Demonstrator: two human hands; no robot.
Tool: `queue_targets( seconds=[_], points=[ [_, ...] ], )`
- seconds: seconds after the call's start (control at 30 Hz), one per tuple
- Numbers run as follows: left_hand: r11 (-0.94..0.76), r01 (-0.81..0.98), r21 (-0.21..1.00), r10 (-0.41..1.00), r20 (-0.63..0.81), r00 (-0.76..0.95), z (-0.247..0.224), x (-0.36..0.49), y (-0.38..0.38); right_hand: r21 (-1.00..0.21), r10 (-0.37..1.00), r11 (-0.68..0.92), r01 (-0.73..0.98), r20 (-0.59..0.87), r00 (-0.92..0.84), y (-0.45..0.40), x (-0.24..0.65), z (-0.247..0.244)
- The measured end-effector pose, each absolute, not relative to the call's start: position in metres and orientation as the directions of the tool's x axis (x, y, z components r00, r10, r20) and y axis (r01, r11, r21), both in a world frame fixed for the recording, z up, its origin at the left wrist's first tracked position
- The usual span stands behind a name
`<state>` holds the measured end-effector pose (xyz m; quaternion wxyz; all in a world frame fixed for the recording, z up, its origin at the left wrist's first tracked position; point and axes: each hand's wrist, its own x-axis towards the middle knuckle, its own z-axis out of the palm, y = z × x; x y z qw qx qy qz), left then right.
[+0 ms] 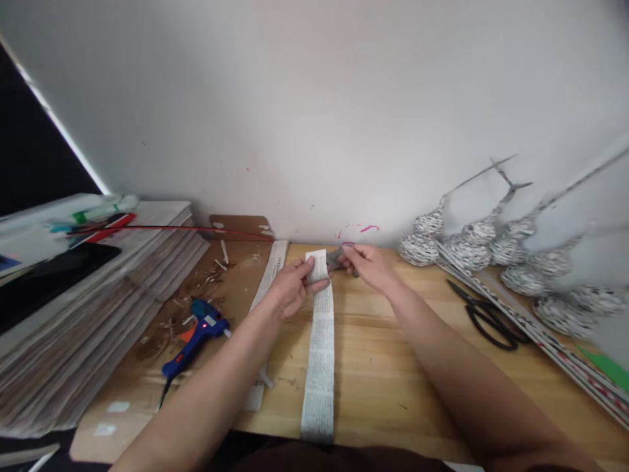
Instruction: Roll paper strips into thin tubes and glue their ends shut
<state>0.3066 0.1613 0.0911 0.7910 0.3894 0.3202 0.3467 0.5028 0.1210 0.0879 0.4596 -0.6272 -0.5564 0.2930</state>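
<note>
My left hand (293,286) pinches the upper end of a long printed paper strip (320,347) between thumb and fingers. The strip looks like newspaper; it runs down over the wooden table towards my body and shows cross creases. Close by on the right, my right hand (362,263) is closed around a small grey tool (336,259). Its tip meets the right edge of the strip near my left fingers. The tool is blurred and partly covered by my fingers, so its exact kind is unclear.
At left, a blue glue gun (196,337) with a red light lies on cardboard (240,282), beside a tall newspaper stack (98,314) bearing a black phone (63,278). To the right are black scissors (486,318), long paper rods (531,328) and several woven paper gourds (472,249).
</note>
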Motion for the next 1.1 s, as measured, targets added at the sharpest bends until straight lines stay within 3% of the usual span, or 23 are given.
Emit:
queue_targets(
  seconds=[0.07, 0.1, 0.17, 0.27, 0.43, 0.6, 0.67, 0.77, 0.87, 1.1],
  points=[
    [0.480, -0.269, 0.835, 0.767, -0.250, 0.591, 0.082, 0.308, 0.159, -0.770, 0.865, 0.062, 0.635, 0.359, 0.351, 0.126, 0.512, 0.076],
    [0.494, -0.257, 0.831, 0.751, -0.257, 0.609, 0.078, 0.308, 0.158, -0.672, 0.832, 0.053, 0.739, 0.439, 0.340, 0.128, 0.516, 0.069],
    [0.511, -0.258, 0.820, 0.732, -0.259, 0.630, 0.070, 0.308, 0.156, -0.511, 0.852, 0.031, 0.859, 0.462, 0.245, 0.130, 0.519, 0.057],
    [0.500, -0.288, 0.817, 0.737, -0.227, 0.636, 0.065, 0.308, 0.153, -0.450, 0.907, 0.025, 0.893, 0.385, 0.169, 0.131, 0.521, 0.046],
    [0.458, -0.283, 0.843, 0.735, -0.180, 0.654, 0.065, 0.310, 0.152, -0.504, 0.877, -0.021, 0.863, 0.405, 0.258, 0.131, 0.522, 0.044],
    [0.437, -0.249, 0.865, 0.759, -0.206, 0.618, 0.065, 0.310, 0.150, -0.674, 0.790, 0.082, 0.734, 0.493, 0.364, 0.125, 0.512, 0.067],
    [0.398, -0.267, 0.878, 0.781, -0.172, 0.600, 0.064, 0.310, 0.149, -0.780, 0.865, 0.115, 0.614, 0.383, 0.324, 0.121, 0.501, 0.078],
    [0.320, -0.289, 0.902, 0.813, -0.105, 0.573, 0.064, 0.309, 0.148, -0.953, 0.988, 0.025, 0.303, 0.070, 0.138, 0.114, 0.483, 0.090],
    [0.261, -0.275, 0.925, 0.823, -0.064, 0.564, 0.066, 0.309, 0.146, -0.992, 0.998, -0.054, 0.115, -0.055, -0.011, 0.106, 0.472, 0.096],
    [0.223, -0.191, 0.956, 0.801, -0.068, 0.595, 0.068, 0.311, 0.139, -0.958, 0.994, 0.107, 0.265, 0.109, -0.006, 0.085, 0.469, 0.092]
  ],
)
